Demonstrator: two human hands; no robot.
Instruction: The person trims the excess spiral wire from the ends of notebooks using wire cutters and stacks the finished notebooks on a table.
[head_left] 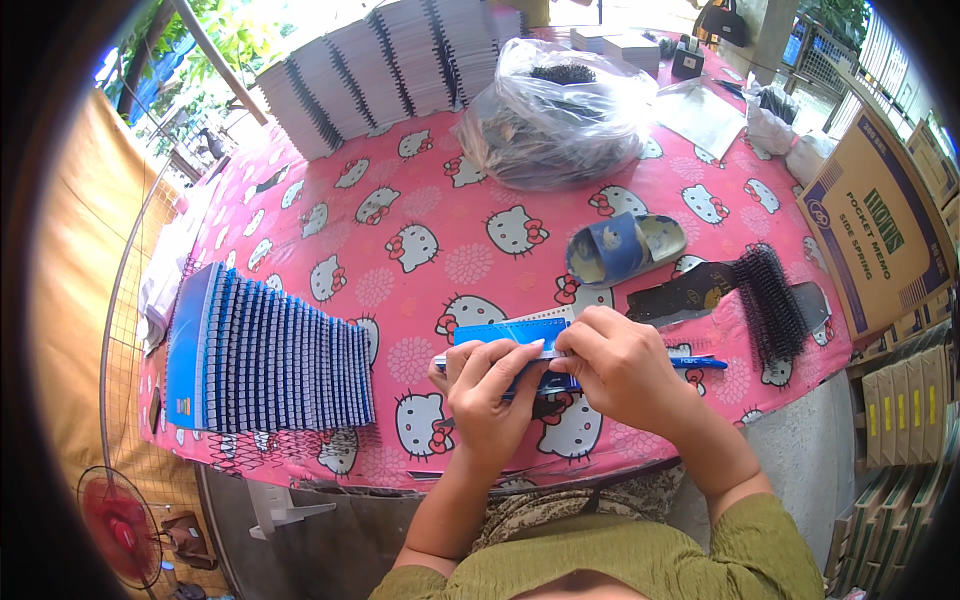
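Near the front edge of the table, a small blue-covered notepad [500,332] with a row of punched holes lies between my hands. My left hand [487,388] is closed round its near left side, thumb and fingers gripping the pages. At its right end the fingers of my right hand [622,368] pinch the edge; anything small between those fingertips is hidden. A blue pen [708,363] shows just right of my right hand. Left of my hands leans a long row of blue spiral-bound notepads [285,355], bindings facing up.
Black spiral coils [770,305] are piled at the right, beside a dark flat piece [690,293]. A blue slipper [625,248] sits beyond my hands. Farther back are a plastic bag [555,130] of dark coils and tall paper stacks [375,75]. A cardboard box [880,225] stands at the right edge.
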